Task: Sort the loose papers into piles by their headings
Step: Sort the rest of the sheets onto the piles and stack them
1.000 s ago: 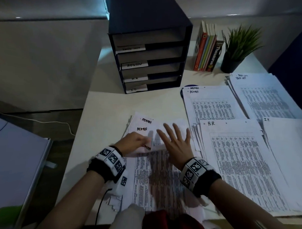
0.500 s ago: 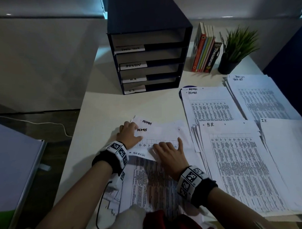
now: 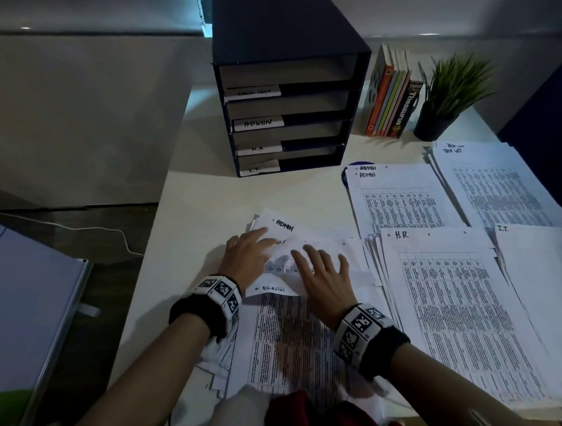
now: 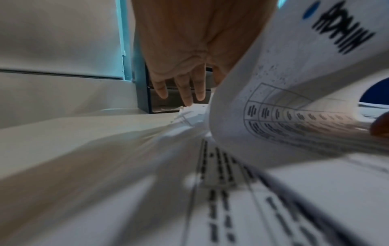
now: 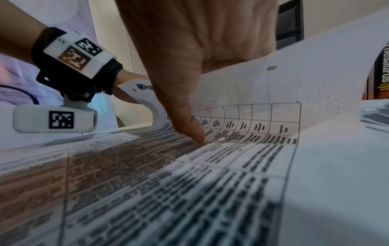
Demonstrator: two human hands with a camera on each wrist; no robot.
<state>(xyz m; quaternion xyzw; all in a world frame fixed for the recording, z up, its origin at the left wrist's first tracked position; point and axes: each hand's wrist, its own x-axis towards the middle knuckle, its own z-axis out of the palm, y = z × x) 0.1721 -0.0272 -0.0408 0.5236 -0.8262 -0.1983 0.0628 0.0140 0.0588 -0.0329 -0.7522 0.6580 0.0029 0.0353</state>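
Observation:
The loose pile of printed sheets (image 3: 288,340) lies in front of me on the white desk (image 3: 210,194). Its top sheet (image 3: 307,248), headed ADMIN (image 4: 345,28), is curled back toward me. My left hand (image 3: 249,253) lies at the sheet's left side with straight fingers (image 4: 187,89); its thumb props up the curled edge in the right wrist view. My right hand (image 3: 322,271) is spread flat on the sheet, with the thumb (image 5: 195,131) pressing on the print. To the right lie sorted piles: ADMIN (image 3: 398,201), task list (image 3: 497,188), H.R. (image 3: 455,298) and I.T. (image 3: 539,269).
A dark blue tray rack (image 3: 287,85) with labelled shelves stands at the back of the desk. Right of it are upright books (image 3: 392,102) and a potted plant (image 3: 449,91). The desk's left edge drops to a floor with a cable (image 3: 97,228).
The ADMIN sheet has been bent further back toward me. My left hand's fingers went from curled on its edge to straight. My right hand drew back a little, then spread its fingers again.

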